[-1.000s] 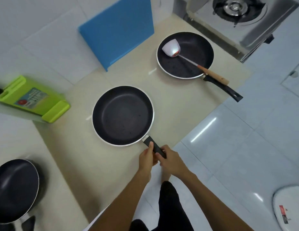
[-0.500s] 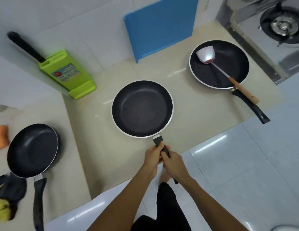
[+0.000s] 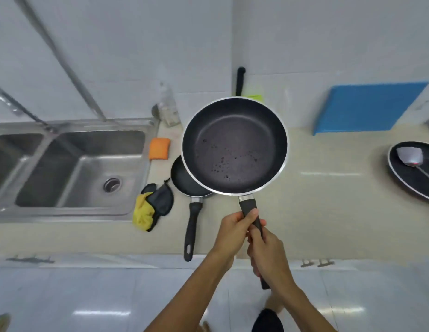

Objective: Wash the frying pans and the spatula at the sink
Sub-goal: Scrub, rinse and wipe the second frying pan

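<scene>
You've got the large black non-stick frying pan with the silver rim (image 3: 234,146) lifted off the beige countertop (image 3: 328,200), both hands wrapped tight on its black handle: left hand (image 3: 235,232) nearer the pan, right hand (image 3: 268,250) behind it. Droplets sit in the pan's base. It looks like you're carrying pan one to the sink.

Next: swing it left and lower it into the stainless steel sink basin (image 3: 72,168), which looks empty.

In the way: the smaller black frying pan (image 3: 184,182) sits directly under the lifted pan's left rim, its handle pointing at the counter's front edge. Keep height until past it. The yellow-and-black cloth (image 3: 152,207) and orange sponge (image 3: 159,148) lie along the sink's right edge.

The third black pan (image 3: 409,178), holding the metal spatula (image 3: 409,156), waits at the counter's right end. The blue cutting board (image 3: 366,107) leans at the back wall.
</scene>
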